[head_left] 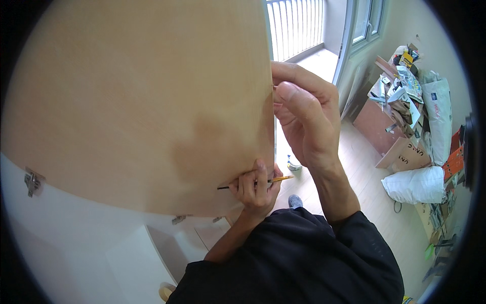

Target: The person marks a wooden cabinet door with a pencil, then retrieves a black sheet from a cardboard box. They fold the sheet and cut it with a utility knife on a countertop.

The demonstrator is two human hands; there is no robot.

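Note:
A large light wooden panel (136,101) fills the left and middle of the view, very close to me. My left hand (254,186) is closed around a thin yellow pencil (281,179). It presses the pencil against the panel's lower right corner, dark tip pointing left. My right hand (304,114) is higher up, fingers curled around the panel's right edge and thumb lying along it. Both dark sleeves come in from the bottom.
White cabinet parts (152,253) and a metal hinge (32,181) sit below the panel. On the wooden floor are a small tin (293,163), a cardboard box (407,154), white sacks (415,185) and a cluttered brown cabinet (377,121). A barred window (296,25) is ahead.

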